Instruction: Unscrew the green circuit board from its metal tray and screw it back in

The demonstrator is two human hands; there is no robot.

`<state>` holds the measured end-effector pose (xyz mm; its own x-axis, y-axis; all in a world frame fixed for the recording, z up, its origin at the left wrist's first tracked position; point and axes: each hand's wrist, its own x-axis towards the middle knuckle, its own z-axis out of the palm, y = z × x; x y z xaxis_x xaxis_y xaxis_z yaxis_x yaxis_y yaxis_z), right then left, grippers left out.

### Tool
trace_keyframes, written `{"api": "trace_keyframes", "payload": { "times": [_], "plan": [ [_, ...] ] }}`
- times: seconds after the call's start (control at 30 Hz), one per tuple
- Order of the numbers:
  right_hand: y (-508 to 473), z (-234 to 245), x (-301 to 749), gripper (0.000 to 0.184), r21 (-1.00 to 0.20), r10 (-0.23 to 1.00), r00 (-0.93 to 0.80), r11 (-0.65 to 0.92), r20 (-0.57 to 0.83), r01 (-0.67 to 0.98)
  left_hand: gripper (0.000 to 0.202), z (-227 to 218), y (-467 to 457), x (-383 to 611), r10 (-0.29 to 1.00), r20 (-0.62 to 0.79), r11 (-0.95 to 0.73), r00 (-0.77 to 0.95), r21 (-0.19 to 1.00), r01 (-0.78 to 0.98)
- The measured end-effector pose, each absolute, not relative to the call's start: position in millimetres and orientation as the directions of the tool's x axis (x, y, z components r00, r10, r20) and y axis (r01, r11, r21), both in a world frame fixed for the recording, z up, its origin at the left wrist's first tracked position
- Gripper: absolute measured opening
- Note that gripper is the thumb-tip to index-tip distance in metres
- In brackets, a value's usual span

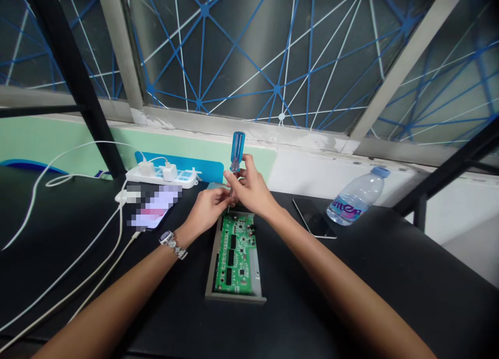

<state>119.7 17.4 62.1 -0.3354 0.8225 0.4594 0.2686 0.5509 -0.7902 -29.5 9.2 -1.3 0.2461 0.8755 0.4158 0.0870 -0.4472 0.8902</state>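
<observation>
A screwdriver [237, 150] with a clear blue handle stands nearly upright over the far end of a green circuit board [242, 250], which sits in a grey metal tray [210, 278]. My right hand [251, 187] is closed round the lower handle and upper shaft. Lower down, my left hand [210, 205] pinches around the shaft close to the tip, its thumb and forefinger pressed together. Fingers partly cover the tip, so whether it touches a screw cannot be made out. A silver watch [173, 243] is on my left wrist.
Left of the board lie a lit phone [158, 208] on a cable and a white power strip [183, 177] with chargers. White cables [99, 239] cross the black table [304, 317]. A dark phone [314, 218] and a tilted water bottle [356, 198] are on the right.
</observation>
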Motion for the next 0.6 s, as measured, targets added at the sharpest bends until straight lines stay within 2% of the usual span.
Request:
{"api": "trace_keyframes", "payload": {
  "times": [0.13, 0.3, 0.47, 0.6],
  "plan": [
    [22, 67, 128, 0.029, -0.877, 0.841, -0.421, 0.445, 0.338, 0.183, 0.022, 2, 11, -31, 0.871, 0.375, -0.411, 0.317, 0.91, 0.054],
    [22, 74, 135, 0.019, -0.914, 0.817, -0.515, 0.38, 0.26, 0.142, 0.022, 4, 10, -30, 0.844, 0.376, -0.418, 0.383, 0.908, 0.03],
    [22, 72, 136, 0.018, -0.924, 0.821, -0.512, 0.362, 0.253, 0.124, 0.021, 0, 11, -29, 0.831, 0.4, -0.45, 0.387, 0.892, 0.042],
    [25, 68, 135, 0.016, -0.896, 0.835, -0.454, 0.417, 0.31, 0.155, 0.024, -4, 10, -28, 0.851, 0.44, -0.485, 0.285, 0.867, 0.11]
  ]
}}
